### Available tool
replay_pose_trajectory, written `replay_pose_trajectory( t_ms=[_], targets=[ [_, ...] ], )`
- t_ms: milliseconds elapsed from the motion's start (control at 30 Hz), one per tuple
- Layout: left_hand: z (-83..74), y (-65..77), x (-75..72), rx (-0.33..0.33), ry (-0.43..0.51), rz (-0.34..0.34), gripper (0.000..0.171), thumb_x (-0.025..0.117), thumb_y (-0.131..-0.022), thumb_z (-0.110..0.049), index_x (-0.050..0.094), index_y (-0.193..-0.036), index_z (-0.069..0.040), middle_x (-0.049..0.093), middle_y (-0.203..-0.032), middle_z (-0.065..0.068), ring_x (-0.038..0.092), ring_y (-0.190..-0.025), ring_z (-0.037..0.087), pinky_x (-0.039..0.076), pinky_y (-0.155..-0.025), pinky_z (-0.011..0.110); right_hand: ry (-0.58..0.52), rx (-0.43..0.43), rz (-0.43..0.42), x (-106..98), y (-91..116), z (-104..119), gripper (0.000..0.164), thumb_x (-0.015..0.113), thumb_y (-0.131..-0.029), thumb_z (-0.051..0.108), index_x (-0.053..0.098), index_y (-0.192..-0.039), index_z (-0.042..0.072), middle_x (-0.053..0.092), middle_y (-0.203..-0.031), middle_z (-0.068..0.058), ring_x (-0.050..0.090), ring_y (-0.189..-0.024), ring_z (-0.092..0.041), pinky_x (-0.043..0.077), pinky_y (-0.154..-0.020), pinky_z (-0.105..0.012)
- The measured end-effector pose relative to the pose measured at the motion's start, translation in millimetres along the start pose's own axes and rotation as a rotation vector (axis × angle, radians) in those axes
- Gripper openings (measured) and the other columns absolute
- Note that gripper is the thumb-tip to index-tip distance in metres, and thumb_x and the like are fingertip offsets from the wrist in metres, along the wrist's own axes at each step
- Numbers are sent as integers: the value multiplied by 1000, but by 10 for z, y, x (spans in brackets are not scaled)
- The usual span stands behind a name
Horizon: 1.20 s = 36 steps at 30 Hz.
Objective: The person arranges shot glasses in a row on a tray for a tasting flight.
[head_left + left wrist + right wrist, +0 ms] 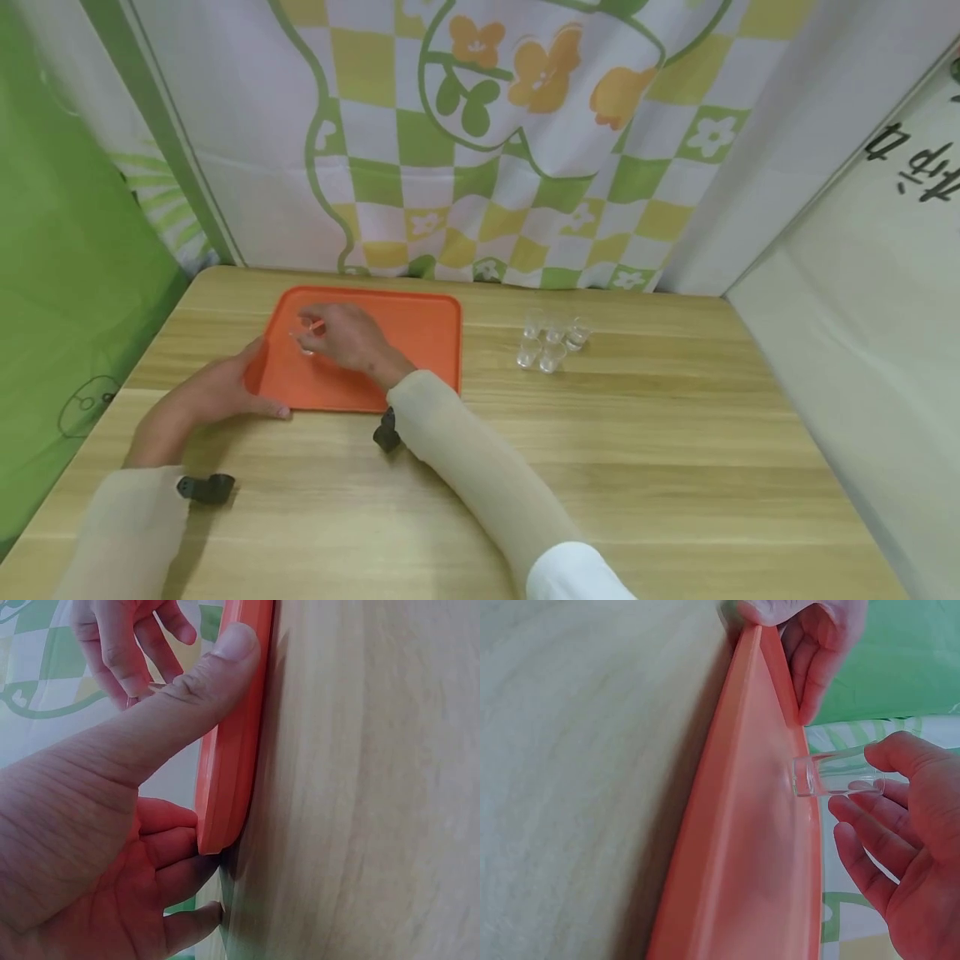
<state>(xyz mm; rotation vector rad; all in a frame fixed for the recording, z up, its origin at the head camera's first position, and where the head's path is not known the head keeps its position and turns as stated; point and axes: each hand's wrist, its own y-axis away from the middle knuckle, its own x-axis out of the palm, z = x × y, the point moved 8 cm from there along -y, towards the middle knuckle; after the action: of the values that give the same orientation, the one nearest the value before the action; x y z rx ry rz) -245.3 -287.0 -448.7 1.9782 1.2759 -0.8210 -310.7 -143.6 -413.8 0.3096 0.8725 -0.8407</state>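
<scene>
An orange tray point(420, 333) lies on the wooden table toward the left. My left hand point(221, 390) holds its front left corner, thumb along the front wall and fingers against the left side. Over the tray's left part, my right hand point(347, 335) pinches a small clear shot glass point(844, 774) near its rim, between thumb and fingers. The glass stands upright, its thick base right at the tray's surface in the right wrist view. In the head view the fingers partly hide it.
Several more clear shot glasses point(552, 357) stand grouped on the table point(660, 467), right of the tray. A checked curtain point(495, 200) hangs behind the table. Green cloth point(75, 250) borders the left side and a pale wall point(870, 333) the right.
</scene>
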Motion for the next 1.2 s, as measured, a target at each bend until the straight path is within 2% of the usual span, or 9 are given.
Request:
replay_pose_trajectory(
  t_ms=[267,533,900,1200],
  targets=[
    [40,0,22,-49,-7,15,132,87,-77,-58,7,-162,4,47,-145,38,52,-124,54,43,-98,69,-4,7,-7,14,-40,-42,47,62,-105,34,58,-147,14,63,-135,4,63,-111,-1,48,-90,-15],
    [26,1,9,-8,22,-10,129,89,-76,-53,12,-163,1,53,-142,32,55,-122,49,43,-99,66,-12,35,1,23,-110,-44,45,62,-105,34,59,-146,15,62,-135,5,64,-114,-3,48,-91,-15],
    [-2,8,9,-11,19,-8,128,90,-77,-50,12,-162,3,51,-143,34,55,-122,50,44,-98,66,45,34,0,30,-181,-27,45,63,-104,36,60,-145,17,63,-137,6,60,-118,-2,45,-98,-18],
    [1,10,13,0,31,-9,126,90,-77,-49,13,-162,2,53,-142,32,56,-122,48,44,-98,66,36,32,14,46,-165,-28,43,62,-105,36,60,-143,16,62,-134,5,61,-116,-1,47,-95,-18]
  ],
)
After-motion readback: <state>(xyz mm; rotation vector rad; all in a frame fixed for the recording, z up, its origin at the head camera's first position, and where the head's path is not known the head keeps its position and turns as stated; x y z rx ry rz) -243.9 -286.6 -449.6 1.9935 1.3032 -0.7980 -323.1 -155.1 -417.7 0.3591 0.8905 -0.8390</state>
